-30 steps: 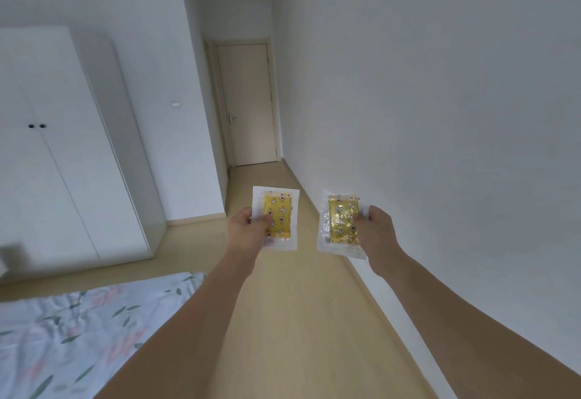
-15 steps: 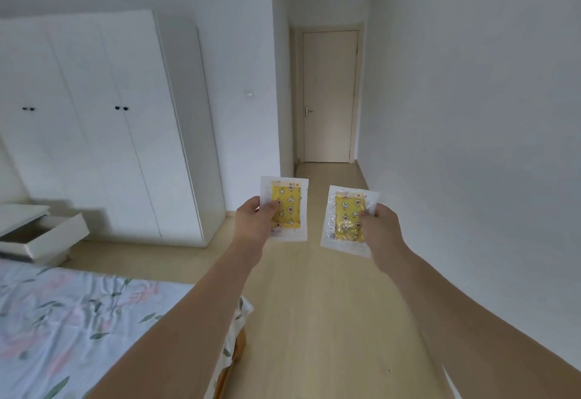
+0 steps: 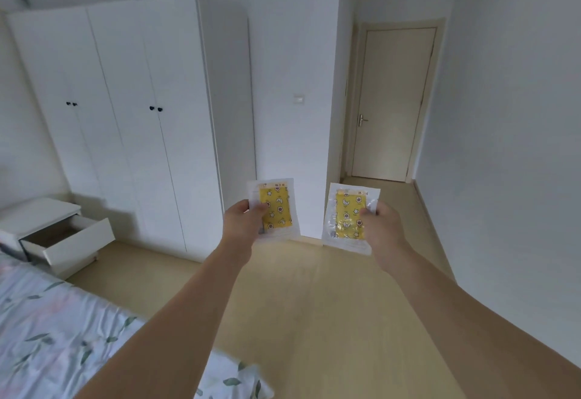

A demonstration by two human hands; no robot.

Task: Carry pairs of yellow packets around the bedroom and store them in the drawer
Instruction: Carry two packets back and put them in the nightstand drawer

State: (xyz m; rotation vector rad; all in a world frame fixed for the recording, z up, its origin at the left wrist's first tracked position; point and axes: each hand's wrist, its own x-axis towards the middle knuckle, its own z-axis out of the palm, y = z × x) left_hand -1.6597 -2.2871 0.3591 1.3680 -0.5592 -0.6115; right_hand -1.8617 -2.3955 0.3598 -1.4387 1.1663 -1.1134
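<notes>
Both hands (image 3: 243,221) (image 3: 380,225) hold yellow packets (image 3: 276,208) (image 3: 347,217) upright, long axis vertical.

- Left packet (image 3: 276,210): clear wrapper with white borders; yellow inner panel printed with small stars, moons and round motifs.
- Right packet (image 3: 347,217): same yellow printed panel; glossy clear wrapper, white edge.
- Wardrobe (image 3: 125,115): plain white doors; small black knobs in pairs.
- Bedside cabinet (image 3: 37,213): white; open drawer (image 3: 78,243) white outside, brownish inside.
- Bedsheet (image 3: 56,335): pale white ground, scattered grey-green leaves, faint pink blooms.
- Floor (image 3: 314,304): light beige wood tone.
- Door (image 3: 393,103): cream, cream frame, silver handle.
- Walls (image 3: 503,115): plain white.
</notes>
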